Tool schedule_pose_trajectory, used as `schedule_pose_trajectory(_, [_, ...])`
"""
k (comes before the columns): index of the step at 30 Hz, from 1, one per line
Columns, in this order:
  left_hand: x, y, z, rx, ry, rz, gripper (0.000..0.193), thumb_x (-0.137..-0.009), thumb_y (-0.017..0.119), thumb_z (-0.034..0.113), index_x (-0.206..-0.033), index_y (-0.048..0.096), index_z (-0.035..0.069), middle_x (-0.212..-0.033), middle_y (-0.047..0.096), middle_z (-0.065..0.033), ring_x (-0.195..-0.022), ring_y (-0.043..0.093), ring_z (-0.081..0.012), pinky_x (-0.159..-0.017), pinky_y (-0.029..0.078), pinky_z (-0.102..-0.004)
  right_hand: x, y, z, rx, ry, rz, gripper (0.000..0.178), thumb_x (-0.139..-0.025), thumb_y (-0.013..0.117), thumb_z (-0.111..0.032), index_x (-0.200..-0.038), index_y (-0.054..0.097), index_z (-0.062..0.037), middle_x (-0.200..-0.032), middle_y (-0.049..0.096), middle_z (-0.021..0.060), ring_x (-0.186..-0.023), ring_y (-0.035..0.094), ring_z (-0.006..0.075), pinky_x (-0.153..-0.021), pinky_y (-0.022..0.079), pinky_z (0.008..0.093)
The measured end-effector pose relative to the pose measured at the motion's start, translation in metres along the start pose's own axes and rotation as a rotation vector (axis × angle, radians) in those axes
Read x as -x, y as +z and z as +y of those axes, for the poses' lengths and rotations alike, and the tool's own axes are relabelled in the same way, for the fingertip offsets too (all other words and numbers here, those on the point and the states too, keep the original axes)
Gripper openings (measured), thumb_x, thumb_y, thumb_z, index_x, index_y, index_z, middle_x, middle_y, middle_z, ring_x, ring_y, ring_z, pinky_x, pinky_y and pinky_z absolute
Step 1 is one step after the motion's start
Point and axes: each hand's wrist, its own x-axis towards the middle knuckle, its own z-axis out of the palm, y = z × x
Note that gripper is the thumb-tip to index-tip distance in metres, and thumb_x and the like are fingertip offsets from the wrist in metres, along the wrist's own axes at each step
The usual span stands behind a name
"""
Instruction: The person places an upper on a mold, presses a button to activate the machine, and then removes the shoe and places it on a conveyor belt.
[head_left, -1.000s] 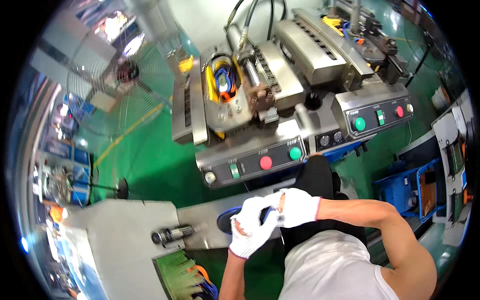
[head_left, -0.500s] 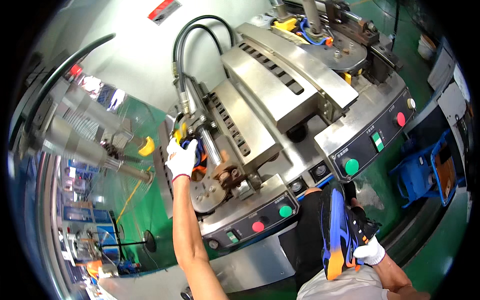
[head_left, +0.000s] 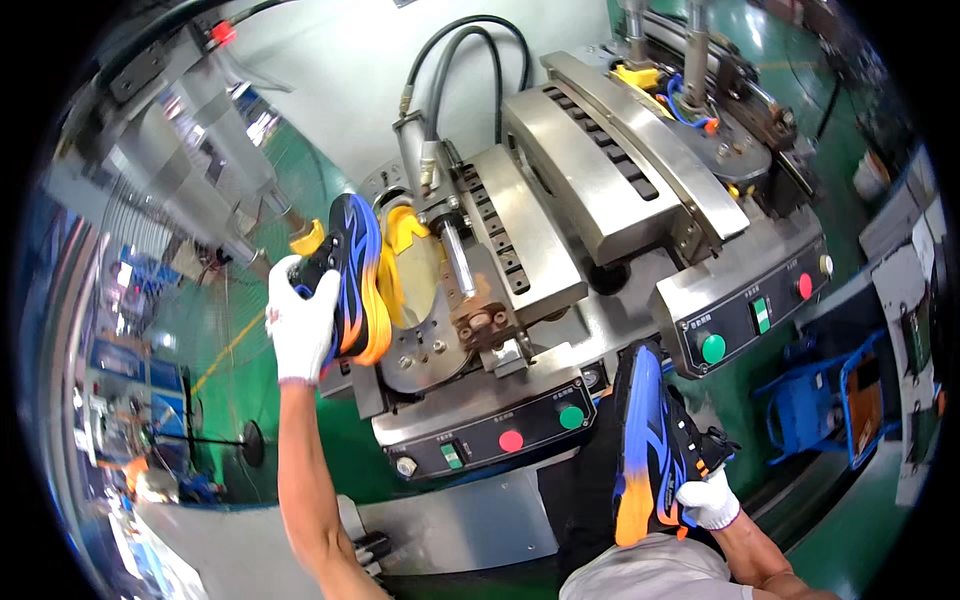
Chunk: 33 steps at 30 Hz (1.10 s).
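My left hand (head_left: 302, 325), in a white glove, is closed around a black and blue sneaker (head_left: 364, 265) with an orange heel. It holds the shoe upright beside the left press station, where a yellow shaped pad (head_left: 390, 270) stands bare above a metal plate (head_left: 425, 365). Low at the right, my gloved right hand (head_left: 710, 500) grips a second sneaker (head_left: 638, 430) of the same colours near its heel. That shoe is above my lap, its blue and orange sole side turned to the left.
Two control panels with green and red buttons front the machine, a left panel (head_left: 500, 435) and a right panel (head_left: 755, 315). Steel covers (head_left: 595, 170) stand between the stations. Metal cylinders (head_left: 175, 170) hang at left. A blue stool (head_left: 825, 400) is at right.
My left hand has lifted a sneaker off the left station and moved it left, baring the yellow pad. The view has shifted; my right hand still holds its shoe.
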Motion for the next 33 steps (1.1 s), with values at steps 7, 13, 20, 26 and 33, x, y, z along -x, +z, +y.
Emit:
schedule_pose_trajectory(7, [0.270,-0.123,-0.055,0.130,-0.179,0.092,0.053,-0.081,0.077,0.001,-0.131,0.059,0.001,-0.127,0.063,-0.0135,-0.113,0.062,-0.0228,-0.104,0.050,-0.0374,-0.073,0.080,-0.003,0.277,-0.050,0.107,0.058,-0.087,0.066,0.008,-0.143,0.055,-0.0039,-0.113,0.073,0.0124,-0.081,0.072,0.0194,-0.072,0.061,0.0360])
schedule_pose_trajectory(13, [0.444,-0.104,-0.145,-0.016,-0.463,0.082,0.048,-0.080,0.083,0.010,-0.123,0.062,0.004,-0.109,0.069,-0.0161,-0.106,0.067,-0.0357,-0.095,0.053,-0.0444,-0.251,0.236,-0.015,0.526,-0.206,-0.413,0.024,-0.092,0.075,-0.008,-0.113,0.067,-0.0016,-0.098,0.072,0.0055,-0.083,0.068,0.0130,-0.075,0.058,0.0304])
schedule_pose_trajectory(20, [0.532,-0.059,-0.204,-0.191,-0.477,-0.118,0.056,-0.083,0.085,0.026,-0.132,0.062,0.011,-0.127,0.061,-0.0203,-0.113,0.064,-0.0429,-0.095,0.054,-0.0532,-0.449,0.293,0.011,1.361,-0.148,-0.062,0.038,-0.078,0.083,-0.021,-0.106,0.065,-0.0039,-0.093,0.070,0.0146,-0.085,0.069,0.0252,-0.077,0.058,0.0414])
schedule_pose_trajectory(26, [0.524,-0.050,-0.214,0.014,-0.357,-0.064,0.051,-0.085,0.082,0.011,-0.130,0.061,0.003,-0.133,0.061,-0.0236,-0.118,0.064,-0.0443,-0.099,0.055,-0.0494,-0.531,0.293,0.063,2.175,-0.407,0.149,0.033,-0.088,0.059,-0.023,-0.114,0.077,-0.0112,-0.121,0.075,0.0184,-0.114,0.071,0.0394,-0.094,0.059,0.0425])
schedule_pose_trajectory(33, [0.516,-0.041,-0.216,0.011,-0.438,-0.062,0.051,-0.087,0.081,0.016,-0.132,0.060,0.004,-0.137,0.058,-0.0230,-0.122,0.061,-0.0427,-0.104,0.052,-0.0501,-0.492,0.276,0.073,1.933,-0.392,0.152,0.052,-0.084,0.067,-0.040,-0.113,0.077,0.0025,-0.117,0.075,0.0262,-0.115,0.072,0.0393,-0.100,0.058,0.0414])
